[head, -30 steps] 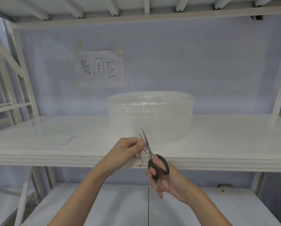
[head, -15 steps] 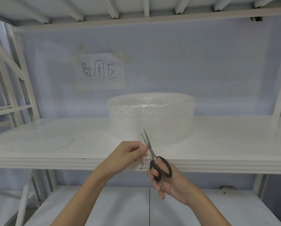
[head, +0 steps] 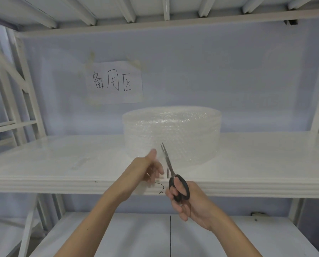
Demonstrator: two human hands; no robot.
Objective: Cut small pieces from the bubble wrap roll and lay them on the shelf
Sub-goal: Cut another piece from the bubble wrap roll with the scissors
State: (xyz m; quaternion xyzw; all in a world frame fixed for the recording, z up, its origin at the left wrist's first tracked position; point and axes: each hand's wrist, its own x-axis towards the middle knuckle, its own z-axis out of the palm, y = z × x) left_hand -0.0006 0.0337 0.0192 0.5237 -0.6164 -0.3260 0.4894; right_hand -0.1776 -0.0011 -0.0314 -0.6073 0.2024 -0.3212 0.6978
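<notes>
step: strip being cut off bubble wrap roll (head: 171, 134), which stands on shelf (head: 256, 160) | right hand (head: 190, 201) curled round scissors (head: 173, 175), blades nearly closed | left hand (head: 147, 171) blurred, grip cannot be told | wrap is best kept taut, fingers kept clear of blades, piece laid flat

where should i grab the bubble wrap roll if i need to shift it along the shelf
Probably both hands on the curved side wall of the bubble wrap roll, one from each side. It stands on its flat end on the shelf, wide and squat, so one hand likely cannot span it.
</notes>
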